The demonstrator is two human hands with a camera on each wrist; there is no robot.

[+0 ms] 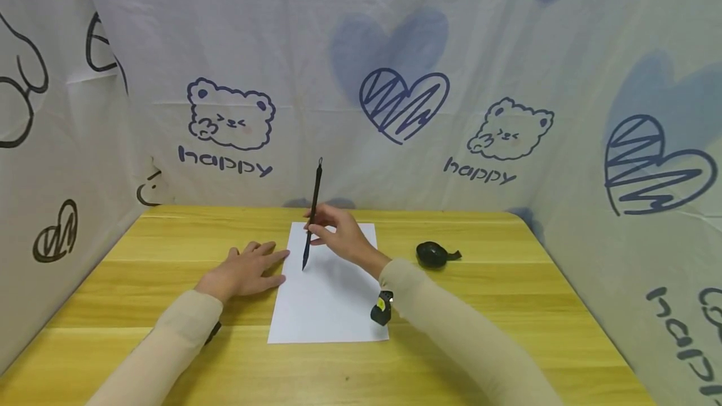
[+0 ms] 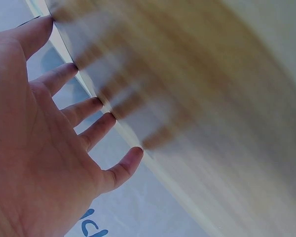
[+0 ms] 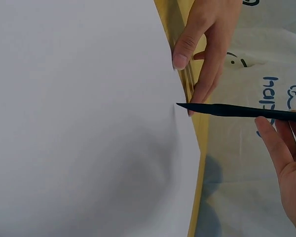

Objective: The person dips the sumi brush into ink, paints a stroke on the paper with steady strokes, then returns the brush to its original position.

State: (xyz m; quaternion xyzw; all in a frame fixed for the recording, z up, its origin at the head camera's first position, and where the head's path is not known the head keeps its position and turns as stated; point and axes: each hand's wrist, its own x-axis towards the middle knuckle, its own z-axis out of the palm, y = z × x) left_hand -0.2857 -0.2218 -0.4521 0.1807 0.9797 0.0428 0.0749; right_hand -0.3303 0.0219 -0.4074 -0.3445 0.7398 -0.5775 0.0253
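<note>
A white sheet of paper (image 1: pixel 333 306) lies on the wooden table, with no marks showing on it. My right hand (image 1: pixel 337 230) pinches a black calligraphy brush (image 1: pixel 315 199) upright above the sheet, its dark bristle tip pointing down at the upper left part of the paper. In the right wrist view the brush (image 3: pixel 232 109) tapers to a point close over the white surface. My left hand (image 1: pixel 248 270) rests palm down on the table with fingers spread, thumb and index fingertips at the paper's left edge. The left wrist view shows the left hand (image 2: pixel 49 138) with its fingertips pressing the tabletop.
To the right of the paper on the table (image 1: pixel 485 318) sits a rounded black object (image 1: pixel 433 255) with a short tail. A printed cloth (image 1: pixel 316 118) hangs behind the table and along both sides. A black wrist camera (image 1: pixel 381 309) hangs under the right sleeve.
</note>
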